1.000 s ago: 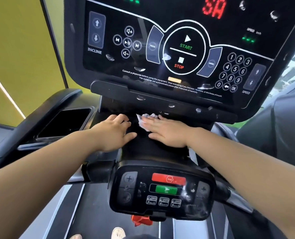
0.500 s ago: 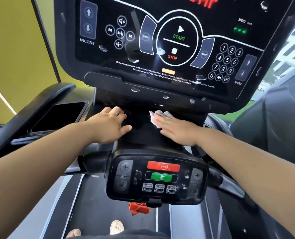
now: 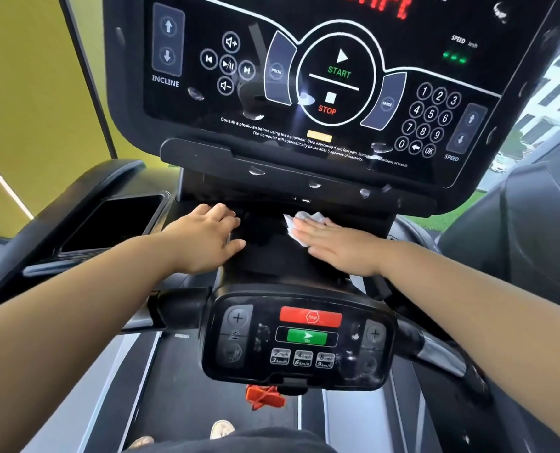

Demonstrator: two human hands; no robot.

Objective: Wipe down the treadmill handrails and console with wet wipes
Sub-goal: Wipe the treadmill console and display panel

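Wet wipe, white and crumpled, lies under the fingertips of a person's right hand, on the dark sloped shelf just below the large treadmill console. This hand's grip is not closed. The fingers are straight and together, flattening the wipe against the plastic, probably so the whole palm can push it across the surface. The left hand rests on the same shelf, apart from the wipe, its grip loose and holding nothing; it seems to brace the body. Pale blobs, perhaps droplets, dot the console's glossy face. Nearer the person sits a small control panel with red and green buttons. Handrails run out from it on either side, and neither is touched.
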